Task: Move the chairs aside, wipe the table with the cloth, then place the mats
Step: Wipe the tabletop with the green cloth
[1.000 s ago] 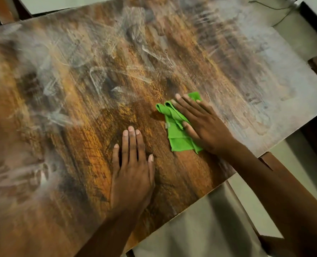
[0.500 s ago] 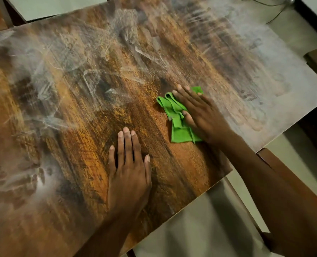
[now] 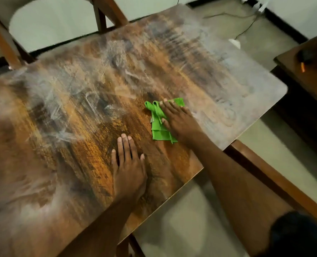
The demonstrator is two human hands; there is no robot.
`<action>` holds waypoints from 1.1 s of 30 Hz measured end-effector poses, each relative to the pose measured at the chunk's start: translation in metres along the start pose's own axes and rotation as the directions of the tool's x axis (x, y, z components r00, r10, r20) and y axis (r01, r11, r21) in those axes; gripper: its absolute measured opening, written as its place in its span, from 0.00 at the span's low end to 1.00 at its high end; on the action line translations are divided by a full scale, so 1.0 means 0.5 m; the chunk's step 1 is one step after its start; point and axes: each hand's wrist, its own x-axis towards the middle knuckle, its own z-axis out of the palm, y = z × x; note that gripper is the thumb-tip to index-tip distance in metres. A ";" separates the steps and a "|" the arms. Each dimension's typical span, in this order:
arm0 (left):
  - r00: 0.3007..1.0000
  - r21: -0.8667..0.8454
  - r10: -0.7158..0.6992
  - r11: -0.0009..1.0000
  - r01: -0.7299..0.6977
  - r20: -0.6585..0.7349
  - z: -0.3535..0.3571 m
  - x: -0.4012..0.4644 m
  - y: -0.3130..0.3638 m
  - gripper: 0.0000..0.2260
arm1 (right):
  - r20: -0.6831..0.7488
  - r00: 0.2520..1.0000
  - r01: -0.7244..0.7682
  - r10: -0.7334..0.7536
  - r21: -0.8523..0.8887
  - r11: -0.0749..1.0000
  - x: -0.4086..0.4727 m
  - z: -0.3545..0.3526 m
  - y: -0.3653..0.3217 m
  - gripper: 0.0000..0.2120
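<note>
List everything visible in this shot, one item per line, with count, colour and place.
table: one, brown wood grain with whitish smears, fills most of the view
cloth: one, bright green, crumpled, on the table right of centre under the right hand
chair: one, brown wooden frame, beyond the far edge of the table, upper left
side surface: one, brown, at the right edge, with a small orange item and a dark object, too blurred to identify
cable: one, dark, on the pale floor, top right
left hand: flat on the table, empty
right hand: pressed flat on the cloth
</note>
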 end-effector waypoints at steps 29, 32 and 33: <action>0.566 -0.096 0.813 0.580 -0.809 0.136 -0.601 -0.484 0.268 0.34 | -0.251 0.548 -0.762 0.798 0.244 0.600 -1.088 -0.327 -0.348 0.20; 0.524 -0.084 0.839 0.538 -0.838 0.145 -0.585 -0.522 0.287 0.33 | -0.273 0.472 -0.800 0.838 0.266 0.538 -1.159 -0.314 -0.372 0.17; 0.521 -0.087 0.841 0.536 -0.840 0.150 -0.581 -0.530 0.292 0.32 | -0.274 0.462 -0.805 0.844 0.269 0.528 -1.179 -0.306 -0.378 0.17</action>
